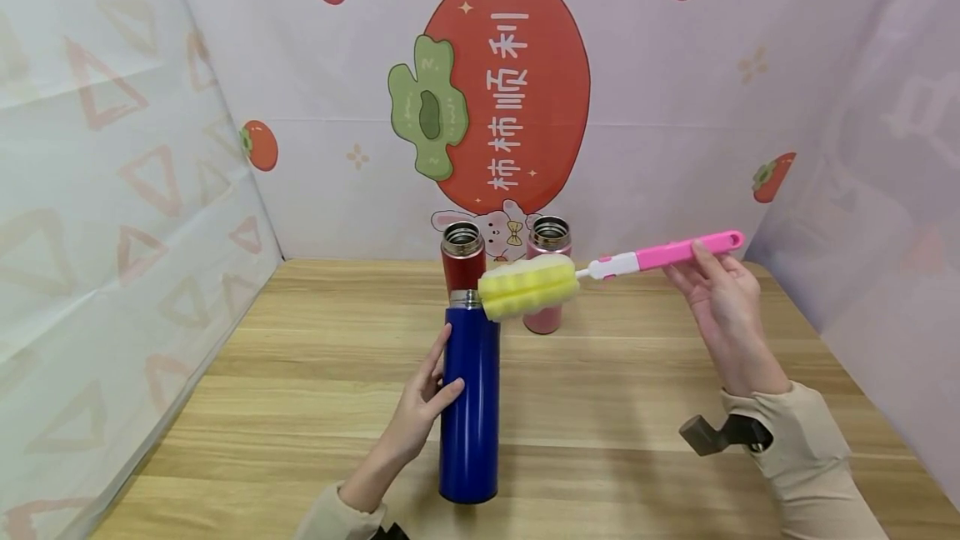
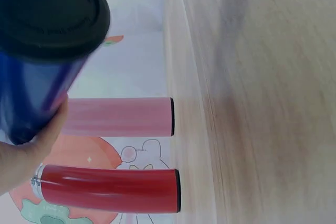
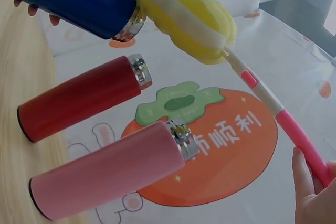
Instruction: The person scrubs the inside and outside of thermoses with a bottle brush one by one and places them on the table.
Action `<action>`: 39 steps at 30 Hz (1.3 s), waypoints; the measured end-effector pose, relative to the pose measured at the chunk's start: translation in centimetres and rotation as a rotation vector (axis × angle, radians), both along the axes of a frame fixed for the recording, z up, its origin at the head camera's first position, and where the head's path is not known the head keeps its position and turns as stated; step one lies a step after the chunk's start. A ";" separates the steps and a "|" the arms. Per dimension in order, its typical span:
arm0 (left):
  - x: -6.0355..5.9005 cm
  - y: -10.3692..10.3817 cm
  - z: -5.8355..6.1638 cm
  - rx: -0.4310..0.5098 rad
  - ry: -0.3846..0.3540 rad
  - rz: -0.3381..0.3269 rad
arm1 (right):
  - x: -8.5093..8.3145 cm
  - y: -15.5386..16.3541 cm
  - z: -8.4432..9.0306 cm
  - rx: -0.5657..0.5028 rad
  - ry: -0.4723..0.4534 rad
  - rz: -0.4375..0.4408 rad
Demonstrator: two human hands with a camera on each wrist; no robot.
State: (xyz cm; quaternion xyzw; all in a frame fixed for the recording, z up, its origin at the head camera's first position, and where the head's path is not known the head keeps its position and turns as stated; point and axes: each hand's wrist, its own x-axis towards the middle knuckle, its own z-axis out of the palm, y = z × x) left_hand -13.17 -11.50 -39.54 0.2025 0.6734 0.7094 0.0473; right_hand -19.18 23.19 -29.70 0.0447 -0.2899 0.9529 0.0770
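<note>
While I stand beside the table, this is what I see:
Left hand: the left hand (image 1: 420,407) curls thumb and fingers round the blue flask (image 1: 469,407), lifted off the wooden table (image 1: 300,373).
Right hand: the right hand (image 1: 716,294) pinches the pink end of the bottle brush (image 1: 600,269).
Brush head: its yellow sponge (image 1: 528,286) touches the flask's open steel mouth.
Handling: the flask looks smooth, rigid, likely slippery, best gripped mid-body; the sponge looks soft; the thin handle may flex.
Behind: 2 flasks, a red flask (image 1: 462,257) and a pink flask (image 1: 549,273), stand open.
</note>
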 end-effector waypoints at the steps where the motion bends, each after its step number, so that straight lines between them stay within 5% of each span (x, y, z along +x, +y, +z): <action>1: 0.0 -0.1 0.0 0.015 -0.009 -0.016 | 0.0 0.0 0.0 0.006 0.002 0.008; 5: -0.1 -0.2 0.2 0.089 -0.042 -0.053 | 0.1 0.2 -0.3 0.050 0.016 0.059; 17: -0.6 0.1 1.0 0.213 -0.096 -0.016 | 0.7 0.1 -1.7 0.226 0.013 0.198; 32: -1.1 0.4 1.4 0.238 -0.117 0.024 | 1.3 -0.4 -3.7 0.384 0.114 0.348; 39: -1.1 0.6 1.4 0.238 -0.117 0.007 | 1.1 -0.5 -3.8 0.394 0.126 0.309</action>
